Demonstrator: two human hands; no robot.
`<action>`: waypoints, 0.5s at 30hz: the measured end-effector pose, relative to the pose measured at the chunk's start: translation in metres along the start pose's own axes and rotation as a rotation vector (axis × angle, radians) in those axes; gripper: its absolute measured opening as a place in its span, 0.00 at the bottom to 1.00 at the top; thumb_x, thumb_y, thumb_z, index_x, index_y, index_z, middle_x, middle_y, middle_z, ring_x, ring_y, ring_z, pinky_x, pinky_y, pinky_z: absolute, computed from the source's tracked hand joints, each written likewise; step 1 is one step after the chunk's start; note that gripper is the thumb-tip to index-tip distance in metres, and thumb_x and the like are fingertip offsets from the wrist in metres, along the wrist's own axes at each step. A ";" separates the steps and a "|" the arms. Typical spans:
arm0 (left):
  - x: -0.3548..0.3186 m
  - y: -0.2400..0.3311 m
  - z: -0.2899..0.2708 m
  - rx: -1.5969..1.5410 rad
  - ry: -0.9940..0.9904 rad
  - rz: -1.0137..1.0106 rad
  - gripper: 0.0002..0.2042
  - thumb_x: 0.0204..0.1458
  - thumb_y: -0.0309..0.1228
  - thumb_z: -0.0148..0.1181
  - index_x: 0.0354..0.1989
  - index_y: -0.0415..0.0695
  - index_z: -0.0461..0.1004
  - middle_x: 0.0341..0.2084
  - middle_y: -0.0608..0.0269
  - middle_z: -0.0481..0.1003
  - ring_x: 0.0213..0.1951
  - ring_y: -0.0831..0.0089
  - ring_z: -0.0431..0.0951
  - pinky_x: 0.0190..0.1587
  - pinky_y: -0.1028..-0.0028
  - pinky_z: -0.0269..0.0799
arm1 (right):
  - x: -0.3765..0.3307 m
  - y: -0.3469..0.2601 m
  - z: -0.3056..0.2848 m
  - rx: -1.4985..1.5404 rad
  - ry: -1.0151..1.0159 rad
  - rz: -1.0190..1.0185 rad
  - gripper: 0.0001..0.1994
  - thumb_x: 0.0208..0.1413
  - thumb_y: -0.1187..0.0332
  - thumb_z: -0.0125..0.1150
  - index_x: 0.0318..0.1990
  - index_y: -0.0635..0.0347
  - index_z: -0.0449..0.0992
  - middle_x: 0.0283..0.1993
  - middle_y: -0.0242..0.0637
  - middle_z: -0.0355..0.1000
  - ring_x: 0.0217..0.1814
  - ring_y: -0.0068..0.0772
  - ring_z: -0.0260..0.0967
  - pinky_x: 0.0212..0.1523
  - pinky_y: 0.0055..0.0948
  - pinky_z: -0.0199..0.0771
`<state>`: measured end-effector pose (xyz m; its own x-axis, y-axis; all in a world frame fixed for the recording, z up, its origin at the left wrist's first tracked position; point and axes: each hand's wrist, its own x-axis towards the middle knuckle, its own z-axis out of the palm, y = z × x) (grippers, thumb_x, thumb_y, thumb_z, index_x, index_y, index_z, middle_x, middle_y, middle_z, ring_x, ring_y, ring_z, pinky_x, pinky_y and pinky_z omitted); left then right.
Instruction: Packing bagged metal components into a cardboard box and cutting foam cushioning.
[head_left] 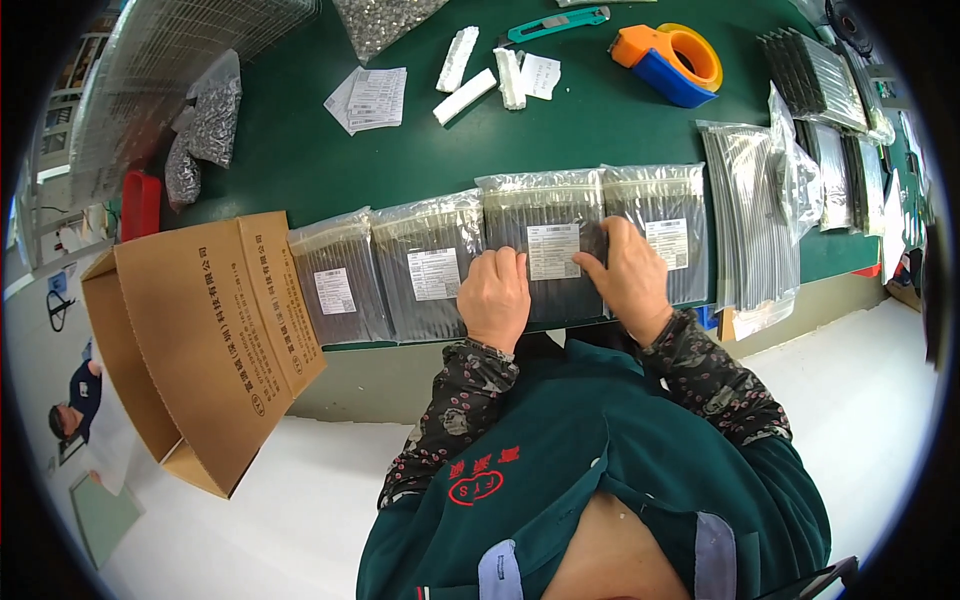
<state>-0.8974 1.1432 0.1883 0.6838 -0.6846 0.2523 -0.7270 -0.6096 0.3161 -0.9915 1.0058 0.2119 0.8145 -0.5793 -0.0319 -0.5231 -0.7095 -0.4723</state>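
Green counter (285, 150) seen; open carton (200, 335) placed left of 4 clear bags (432, 232) lined along the near edge. Bag 3 from the left (562, 295) is flanked by left hand (495, 298), curled, and right hand (632, 275), thumb spread; fingertips seemingly part-hidden, so each grip cannot be told. White label (553, 251) left uncovered between.

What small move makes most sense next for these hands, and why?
Perhaps smooth the right edge of the white label on the third bag from the left: the right hand has its thumb at that edge, while the left hand rests at the bag's left side.
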 end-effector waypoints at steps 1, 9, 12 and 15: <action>0.000 0.000 0.000 -0.002 -0.001 0.001 0.09 0.44 0.30 0.57 0.24 0.44 0.62 0.18 0.64 0.62 0.24 0.67 0.68 0.22 0.71 0.65 | 0.000 0.001 -0.003 -0.002 -0.001 -0.002 0.13 0.45 0.71 0.57 0.37 0.60 0.63 0.31 0.39 0.65 0.32 0.42 0.67 0.29 0.34 0.68; 0.000 0.000 0.000 -0.026 -0.001 -0.027 0.07 0.45 0.29 0.56 0.24 0.45 0.63 0.18 0.64 0.63 0.24 0.66 0.68 0.22 0.70 0.65 | 0.004 -0.017 0.004 0.047 0.030 -0.437 0.23 0.47 0.67 0.54 0.50 0.66 0.60 0.54 0.44 0.59 0.59 0.44 0.54 0.57 0.41 0.54; 0.000 0.002 -0.002 -0.055 -0.006 -0.057 0.06 0.46 0.29 0.56 0.24 0.45 0.64 0.19 0.63 0.65 0.24 0.65 0.69 0.23 0.69 0.65 | 0.006 -0.018 0.022 -0.189 -0.294 -0.574 0.37 0.50 0.44 0.41 0.60 0.63 0.50 0.66 0.43 0.40 0.70 0.39 0.31 0.66 0.41 0.27; 0.000 -0.002 -0.007 -0.119 -0.047 -0.136 0.05 0.47 0.30 0.55 0.25 0.44 0.65 0.20 0.63 0.68 0.25 0.64 0.71 0.24 0.68 0.66 | 0.006 -0.021 0.025 -0.190 -0.285 -0.571 0.37 0.50 0.42 0.39 0.60 0.62 0.51 0.66 0.43 0.41 0.70 0.39 0.32 0.66 0.42 0.29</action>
<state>-0.8954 1.1477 0.1942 0.7694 -0.6190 0.1575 -0.6137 -0.6479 0.4513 -0.9695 1.0271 0.1993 0.9976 0.0182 -0.0663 -0.0041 -0.9468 -0.3218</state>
